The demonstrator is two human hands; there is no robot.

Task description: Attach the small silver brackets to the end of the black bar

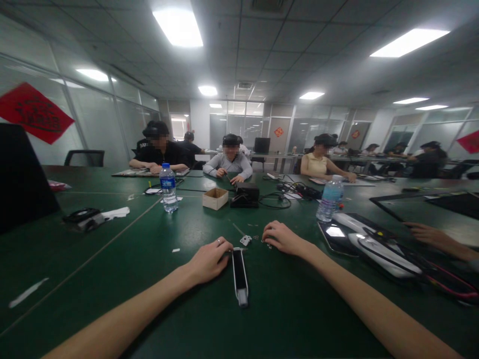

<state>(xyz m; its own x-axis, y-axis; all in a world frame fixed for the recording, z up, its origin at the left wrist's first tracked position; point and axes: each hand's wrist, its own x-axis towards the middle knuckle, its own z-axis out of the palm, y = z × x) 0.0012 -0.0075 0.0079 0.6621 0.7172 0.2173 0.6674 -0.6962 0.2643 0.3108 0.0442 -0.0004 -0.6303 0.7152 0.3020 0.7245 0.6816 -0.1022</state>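
Observation:
A long, narrow black piece with a white rim and a grey end [240,271] lies on the green table. My left hand [211,259], a ring on one finger, is closed at its far left corner, thumb and fingertips against the edge. Just beyond that end sits a small white part with holes [245,240], a thin strip beside it. My right hand [282,237] rests to the right with fingers curled down to the tabletop among tiny metal pieces [256,238]. Whatever its fingertips pinch is too small to make out.
Ahead stand an open cardboard box [215,198], a black device [245,194] and a water bottle [168,188]. Another bottle [330,198] is at right, near white-and-black devices [385,254] with cables. A co-worker's hand [430,237] reaches in from the right; several people sit opposite.

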